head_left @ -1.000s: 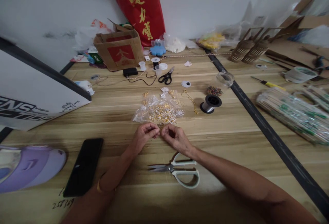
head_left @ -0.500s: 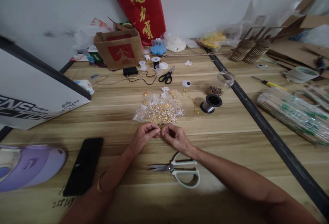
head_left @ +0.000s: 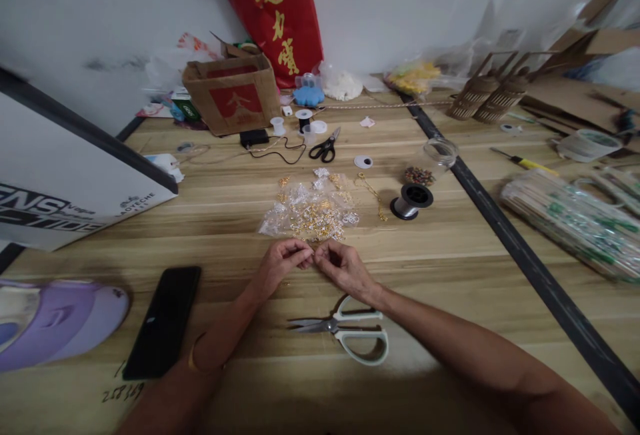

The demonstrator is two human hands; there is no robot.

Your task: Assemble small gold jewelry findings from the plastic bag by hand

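My left hand [head_left: 283, 263] and my right hand [head_left: 345, 267] meet fingertip to fingertip over the wooden table, both closed in a pinch. Whatever lies between the fingertips is too small to make out. A bit of thin gold chain [head_left: 285, 283] shows on the table below my left hand. Just beyond my fingers lies a heap of small gold and silver jewellery pieces [head_left: 317, 220] with clear plastic bags [head_left: 275, 220]. Nearer to me, a pair of white-handled scissors [head_left: 334, 326] rests with its blades pointing left, partly under my right wrist.
A black phone [head_left: 163, 322] lies left of my forearm, near a purple object [head_left: 70, 322]. Right of the heap are a gold chain [head_left: 373, 192], a wire spool [head_left: 411, 202] and a bead jar [head_left: 440, 154]. Black scissors [head_left: 325, 146] and a paper bag [head_left: 233, 95] are farther back.
Almost nothing differs. Both hands stay together in the same spot, with only a slight shift at the fingertips.
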